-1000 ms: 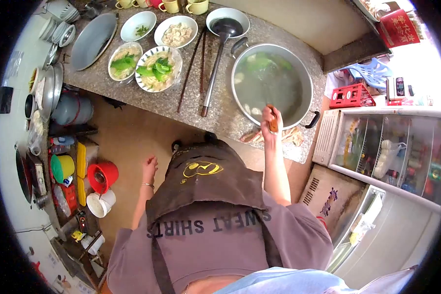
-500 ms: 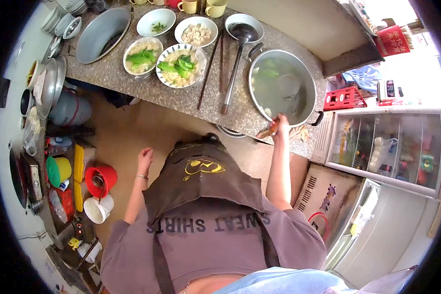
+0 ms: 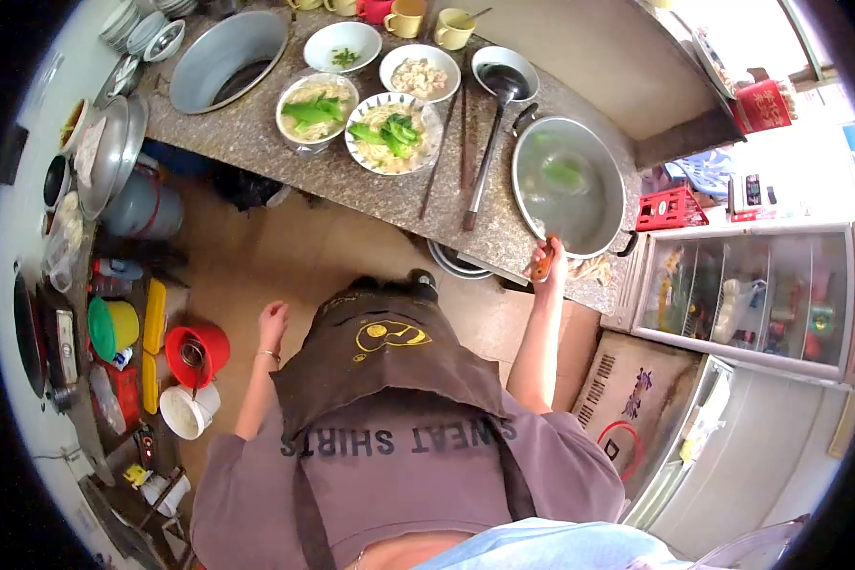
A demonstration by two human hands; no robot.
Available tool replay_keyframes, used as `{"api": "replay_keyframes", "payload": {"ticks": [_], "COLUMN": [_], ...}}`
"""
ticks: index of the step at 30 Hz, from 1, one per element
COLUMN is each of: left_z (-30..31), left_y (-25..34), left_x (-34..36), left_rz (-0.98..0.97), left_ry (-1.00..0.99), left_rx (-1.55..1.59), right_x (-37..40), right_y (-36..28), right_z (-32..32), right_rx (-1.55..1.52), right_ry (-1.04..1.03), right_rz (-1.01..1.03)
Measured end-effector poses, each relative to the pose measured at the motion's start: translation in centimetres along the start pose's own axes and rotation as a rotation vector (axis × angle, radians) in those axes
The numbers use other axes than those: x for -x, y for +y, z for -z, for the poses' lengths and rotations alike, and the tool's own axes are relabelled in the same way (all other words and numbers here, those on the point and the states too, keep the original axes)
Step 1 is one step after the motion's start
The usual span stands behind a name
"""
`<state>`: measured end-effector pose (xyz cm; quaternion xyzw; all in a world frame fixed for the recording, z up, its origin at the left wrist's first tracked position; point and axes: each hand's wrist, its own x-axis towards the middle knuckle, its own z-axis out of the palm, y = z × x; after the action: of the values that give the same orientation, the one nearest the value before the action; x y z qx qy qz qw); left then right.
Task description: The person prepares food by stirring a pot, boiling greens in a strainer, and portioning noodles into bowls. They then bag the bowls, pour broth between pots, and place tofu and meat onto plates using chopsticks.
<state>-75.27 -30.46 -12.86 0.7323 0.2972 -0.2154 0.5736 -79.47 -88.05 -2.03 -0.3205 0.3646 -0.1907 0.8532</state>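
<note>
1. right hand (image 3: 550,260): fingers closed round a wooden handle (image 3: 541,270) at the near rim of the big pot (image 3: 568,130). tool's far end is lost in the cloudy liquid, can't make it out.
2. left hand (image 3: 273,325): well apart from the worktop (image 3: 500,224), beside the apron (image 3: 389,370). fingers loosely curled, nothing visible in them; can't tell how far closed.
3. pot sits at the right end of the worktop, green leaves (image 3: 562,174) in the liquid. ladle (image 3: 489,157) just left of it, head in a bowl (image 3: 528,78). noodle bowl (image 3: 434,135) further left.
4. risk: scald, if the liquid is hot. cause: knuckles right at the rim.
5. risk: drips on the worktop. cause: lifting the tool out before it drains.
6. risk: ladle knocked. cause: its handle lies loose across the gap between pot and noodle bowl.
7. risk: pot shifting. cause: levering on the rim, left hand not bracing.
</note>
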Motion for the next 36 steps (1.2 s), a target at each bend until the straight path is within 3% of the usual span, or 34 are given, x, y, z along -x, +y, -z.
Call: {"api": "replay_keyframes", "payload": {"ticks": [4, 6, 9, 12, 14, 15, 19, 20, 22, 25, 26, 32, 34, 36], "left_z": [1.0, 0.6, 0.6, 0.9, 1.4, 1.5, 2.4, 2.5, 2.8, 2.9, 2.9, 2.6, 2.7, 3.1], "left_y": [-2.3, -0.7, 0.7, 1.8, 1.2, 1.1, -0.2, -0.5, -3.0, -1.6, -1.0, 0.2, 0.8, 1.1], "left_x": [-3.4, -3.2, -3.4, -3.5, -4.1, -4.5, -5.0, -5.1, -6.9, -5.5, -4.9, -4.2, -3.8, -3.4], "left_rz": [-0.055, -0.098, -0.206, -0.166, -0.144, -0.123, -0.080, -0.080, -0.120, -0.112, -0.111, -0.099, -0.124, -0.115], "left_ry": [-0.045, -0.039, -0.031, -0.065, -0.080, -0.091, -0.033, -0.040, -0.064, -0.016, -0.005, -0.017, 0.020, 0.029], "left_rx": [-0.058, -0.064, -0.147, -0.115, -0.090, -0.067, -0.073, -0.073, -0.061, 0.005, 0.013, -0.043, -0.039, -0.029], "right_x": [4.0, 3.2, 5.9, 4.6, 4.0, 4.7, 3.4, 2.3, 3.8, 5.7, 6.2, 10.7, 8.3, 7.7], "right_y": [-0.9, -1.2, -2.9, -3.5, -5.0, -5.1, -3.5, -3.8, -4.8, -2.9, -1.9, 6.6, 11.3, 13.9], "right_z": [-1.9, 0.6, -2.1, -0.5, 1.3, 0.8, 3.1, 3.5, -1.0, -5.6, -7.0, -22.3, -22.9, -23.9], "right_rx": [0.493, 0.541, 0.568, 0.255, -0.252, -0.348, -0.099, -0.179, -0.319, -0.052, 0.120, 0.798, 0.904, 1.266], "right_ry": [0.125, 0.111, 0.190, 0.188, -0.070, -0.083, -0.074, -0.123, 0.048, -0.158, -0.184, -0.332, -0.522, -0.614], "right_rz": [0.225, 0.271, 0.230, 0.102, -0.130, -0.114, -0.025, -0.088, -0.124, -0.066, 0.033, 0.190, 0.320, 0.515]}}
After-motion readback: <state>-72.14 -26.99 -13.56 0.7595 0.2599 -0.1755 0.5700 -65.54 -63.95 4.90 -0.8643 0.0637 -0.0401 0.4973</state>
